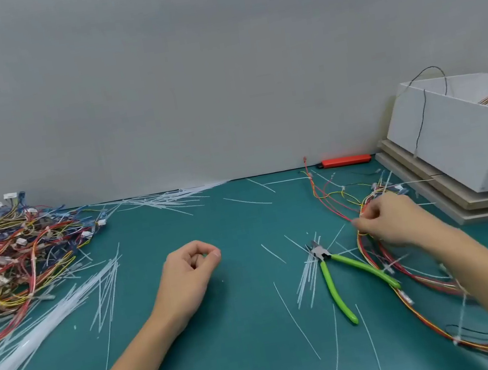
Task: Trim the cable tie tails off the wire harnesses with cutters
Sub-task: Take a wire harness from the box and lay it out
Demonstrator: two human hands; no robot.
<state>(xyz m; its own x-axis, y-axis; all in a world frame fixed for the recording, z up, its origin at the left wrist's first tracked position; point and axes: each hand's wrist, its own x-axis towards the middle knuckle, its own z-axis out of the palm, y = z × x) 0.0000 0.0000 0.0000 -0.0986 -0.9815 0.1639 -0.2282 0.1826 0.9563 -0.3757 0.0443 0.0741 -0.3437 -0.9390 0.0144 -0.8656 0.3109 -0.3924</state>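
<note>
Green-handled cutters [333, 273] lie on the teal mat [246, 328], handles spread, jaws pointing away, with no hand on them. Just right of them my right hand [395, 221] pinches the red and yellow wires of a harness [418, 282] that trails toward the near right corner, white ties along it. My left hand [190, 268] hovers over the middle of the mat with its fingers curled; nothing shows in it.
A big tangle of coloured harnesses [13, 253] fills the far left. Loose white cable ties [49, 318] and cut tails lie scattered over the mat. A white box [458, 134] with wires stands on boards at the far right. A red tool [346, 161] lies by the wall.
</note>
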